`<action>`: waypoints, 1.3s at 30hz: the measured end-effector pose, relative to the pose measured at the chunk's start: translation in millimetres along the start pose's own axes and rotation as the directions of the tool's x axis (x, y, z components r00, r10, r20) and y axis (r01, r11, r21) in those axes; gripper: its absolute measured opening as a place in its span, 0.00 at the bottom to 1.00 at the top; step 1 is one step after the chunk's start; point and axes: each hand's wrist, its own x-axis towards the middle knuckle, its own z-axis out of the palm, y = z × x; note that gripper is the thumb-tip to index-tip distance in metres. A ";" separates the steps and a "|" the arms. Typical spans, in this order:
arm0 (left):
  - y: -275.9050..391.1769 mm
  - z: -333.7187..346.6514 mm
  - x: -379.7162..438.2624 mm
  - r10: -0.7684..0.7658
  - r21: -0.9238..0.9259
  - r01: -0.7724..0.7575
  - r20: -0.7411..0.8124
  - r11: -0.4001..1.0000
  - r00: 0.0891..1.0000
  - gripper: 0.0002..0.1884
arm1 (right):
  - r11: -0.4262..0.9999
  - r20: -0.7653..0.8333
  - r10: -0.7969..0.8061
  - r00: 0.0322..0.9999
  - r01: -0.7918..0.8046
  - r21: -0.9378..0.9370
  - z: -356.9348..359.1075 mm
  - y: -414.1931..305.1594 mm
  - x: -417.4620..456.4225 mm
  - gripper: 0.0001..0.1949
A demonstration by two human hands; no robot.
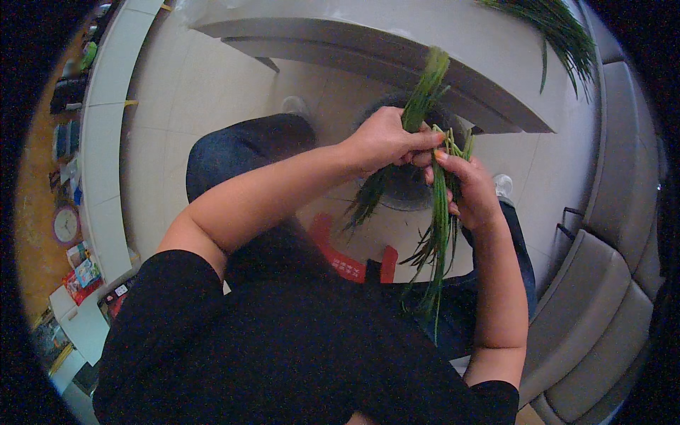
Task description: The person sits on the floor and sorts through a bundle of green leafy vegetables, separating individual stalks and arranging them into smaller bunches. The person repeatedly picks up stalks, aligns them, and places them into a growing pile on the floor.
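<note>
My left hand (pixel 390 137) is closed around a bunch of long green leafy stalks (pixel 425 90), which look like chives. Its pale green ends point up toward the table, and its dark tips hang down to the left. In my right hand (pixel 467 183) is a second bunch of the stalks (pixel 440 212), stem ends up and long leaves drooping over my lap. Both thumbs are close together at the stem ends of the right bunch. Below the hands, partly hidden by them, stands a dark round bin (pixel 406 201). More green stalks (pixel 558 40) lie on the table at the upper right.
A pale table (pixel 504 58) stands in front of my knees. A grey sofa (pixel 579 297) runs along the right side. At the left is a long white cabinet (pixel 106 133), with a round clock (pixel 66 224) and packets beyond it. Something red with writing (pixel 348 265) is between my legs.
</note>
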 end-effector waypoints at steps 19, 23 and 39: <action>-7.6 -2.6 3.3 -0.073 -0.114 0.074 0.017 0.991 0.997 0.13 | 0.996 -0.120 -0.073 0.990 0.079 0.045 7.3 -0.8 -1.8 0.11; -4.2 -3.5 0.0 -0.042 0.015 0.044 -0.083 0.999 0.996 0.13 | 0.996 -0.025 -0.069 0.997 0.070 0.051 4.1 4.6 0.4 0.11; -6.0 3.8 -3.2 -0.237 -0.210 0.330 0.371 0.920 0.898 0.17 | 0.968 -0.214 -0.182 0.960 0.213 0.132 0.7 -2.6 4.1 0.11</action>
